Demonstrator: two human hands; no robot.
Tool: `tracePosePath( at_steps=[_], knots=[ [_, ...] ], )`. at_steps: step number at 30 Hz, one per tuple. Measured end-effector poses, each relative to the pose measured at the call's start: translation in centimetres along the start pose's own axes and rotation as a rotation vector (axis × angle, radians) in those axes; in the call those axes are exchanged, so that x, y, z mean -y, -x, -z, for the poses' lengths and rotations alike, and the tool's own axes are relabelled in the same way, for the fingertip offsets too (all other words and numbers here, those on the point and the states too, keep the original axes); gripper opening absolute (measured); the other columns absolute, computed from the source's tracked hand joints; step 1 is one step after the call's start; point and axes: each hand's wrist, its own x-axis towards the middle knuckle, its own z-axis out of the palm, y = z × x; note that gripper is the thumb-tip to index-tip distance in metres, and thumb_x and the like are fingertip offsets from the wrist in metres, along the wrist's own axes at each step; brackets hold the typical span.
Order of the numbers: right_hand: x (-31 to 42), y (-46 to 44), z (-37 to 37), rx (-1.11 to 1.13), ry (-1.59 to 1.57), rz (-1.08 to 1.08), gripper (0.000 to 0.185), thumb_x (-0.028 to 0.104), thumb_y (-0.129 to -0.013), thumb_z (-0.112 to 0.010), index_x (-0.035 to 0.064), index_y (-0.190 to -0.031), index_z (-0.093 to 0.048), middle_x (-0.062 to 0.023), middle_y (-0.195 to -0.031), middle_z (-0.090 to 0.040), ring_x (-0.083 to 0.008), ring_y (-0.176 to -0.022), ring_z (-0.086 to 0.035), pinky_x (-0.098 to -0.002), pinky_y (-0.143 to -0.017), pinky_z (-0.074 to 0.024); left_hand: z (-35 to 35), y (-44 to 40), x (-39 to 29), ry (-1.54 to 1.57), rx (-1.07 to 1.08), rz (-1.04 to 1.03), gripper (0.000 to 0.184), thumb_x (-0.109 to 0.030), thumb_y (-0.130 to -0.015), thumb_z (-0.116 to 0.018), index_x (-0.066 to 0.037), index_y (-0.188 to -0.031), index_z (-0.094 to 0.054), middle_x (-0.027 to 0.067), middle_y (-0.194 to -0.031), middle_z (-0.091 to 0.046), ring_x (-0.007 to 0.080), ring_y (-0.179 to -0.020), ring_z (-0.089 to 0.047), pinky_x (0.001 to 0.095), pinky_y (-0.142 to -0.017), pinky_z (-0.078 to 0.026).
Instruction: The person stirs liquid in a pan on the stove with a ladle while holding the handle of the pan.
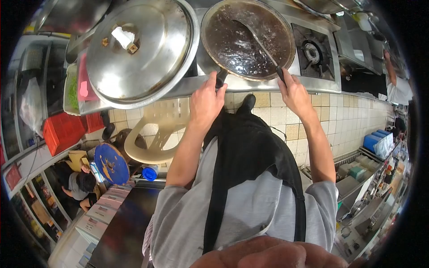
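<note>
A wide pan (214, 56) full of dark brown, bubbling liquid sits on the stove at the top centre. My left hand (207, 100) is closed around the pan's short black handle (220, 78) at its near edge. The ladle (263, 47) slants across the pan, its head partly sunk in the liquid and its dark handle gripped by my right hand (295, 93) at the pan's near right rim. Left of the pan is a big pot with a domed metal lid (147, 58), which has a white-wrapped knob.
A burner (312, 51) is right of the pan. A beige plastic chair (156, 129), red crates (64, 131) and a blue round stool top (111, 163) stand at the left. One person (82, 184) is at the lower left, another (399, 89) at the far right.
</note>
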Motion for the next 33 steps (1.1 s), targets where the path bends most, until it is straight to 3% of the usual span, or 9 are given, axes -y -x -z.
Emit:
tracePosePath(
  at_steps=[16, 22, 33],
  knots=[
    [-0.1, 6.6, 1.9, 0.03, -0.141, 0.024, 0.051, 0.004, -0.093, -0.068, 0.0012, -0.142, -0.056, -0.0244, -0.098, -0.063, -0.0462, -0.087, -0.064, -0.0523, -0.078, -0.0514, 0.2, 0.0, 0.0, -0.036, 0.009, 0.001, 0.054, -0.032, -0.092, -0.076, -0.001, -0.135, -0.064, 0.0237, -0.083, -0.071, 0.043, -0.078, -0.07, 0.0504, -0.07, -0.054],
    [0.1, 8.1, 4.6, 0.024, -0.117, -0.021, 0.049, 0.001, -0.092, -0.068, 0.0051, -0.14, -0.061, -0.021, -0.096, -0.063, -0.0417, -0.082, -0.064, -0.0483, -0.075, -0.0513, 0.2, 0.0, 0.1, -0.036, -0.009, -0.002, 0.053, -0.033, -0.092, -0.076, -0.004, -0.135, -0.065, 0.0224, -0.084, -0.072, 0.0436, -0.079, -0.07, 0.051, -0.071, -0.055],
    [2.1, 12.9, 11.2, 0.002, -0.082, -0.114, 0.042, -0.003, -0.093, -0.067, 0.0009, -0.135, -0.065, -0.0176, -0.09, -0.062, -0.0298, -0.074, -0.06, -0.0388, -0.068, -0.0503, 0.5, -0.1, -0.3, 0.027, 0.043, 0.074, 0.056, -0.035, -0.091, -0.077, -0.007, -0.138, -0.065, 0.022, -0.09, -0.073, 0.0392, -0.078, -0.071, 0.0478, -0.073, -0.056]
  ],
)
